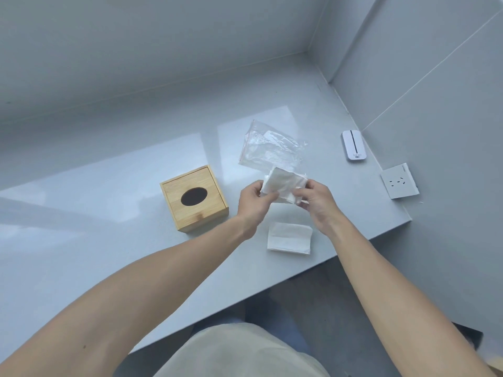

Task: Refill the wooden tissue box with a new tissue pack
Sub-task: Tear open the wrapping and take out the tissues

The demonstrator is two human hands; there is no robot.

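**Both hands on the tissue stack, above the counter**

The left hand point(254, 201) and right hand point(317, 198) each gripped an end of a white tissue stack point(283, 187), held up off the grey counter point(109, 240). The clear plastic wrapper point(268, 148) rose from the stack's far side. A second tissue pile point(289, 238) lay flat just nearer. The wooden tissue box point(193, 198), lid on, stood to the left. Far right sat a white device point(353, 145) and a wall socket point(399, 181).

I am wearing nothing on my forearms point(168, 268) (no sleeves, watch or rings), and I am wearing light beige clothing point(239, 352) below.
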